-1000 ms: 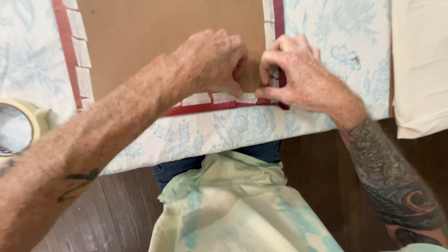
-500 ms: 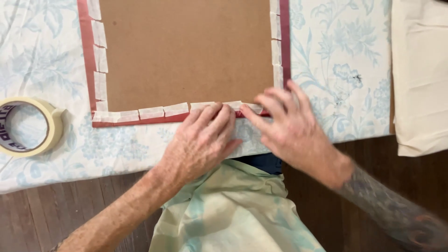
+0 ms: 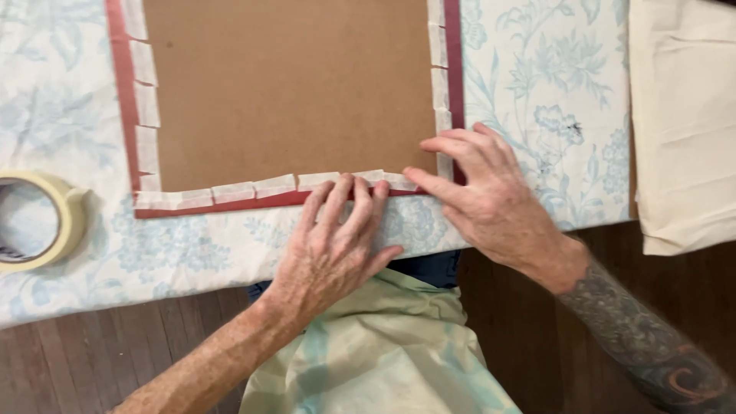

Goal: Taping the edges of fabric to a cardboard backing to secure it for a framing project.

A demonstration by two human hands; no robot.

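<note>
Looks like a picture-frame back getting taped down. The left hand [image 3: 337, 245] lies flat, fingers spread, fingertips pressing on the strip of masking tape pieces [image 3: 253, 188] along the bottom edge of the brown backing board [image 3: 284, 84], probably to rub them down onto the dark red frame [image 3: 123, 92]. The right hand [image 3: 483, 199] is open too, gripping nothing, fingers laid over the bottom right corner where the tape rows meet, likely holding that corner steady. Short tape bits run up both sides as well. A masking tape roll [image 3: 38, 222] sits off to the left on the blue floral cloth [image 3: 552, 92], within easy reach. A plain cream fabric [image 3: 682, 115] lies at the right.
</note>
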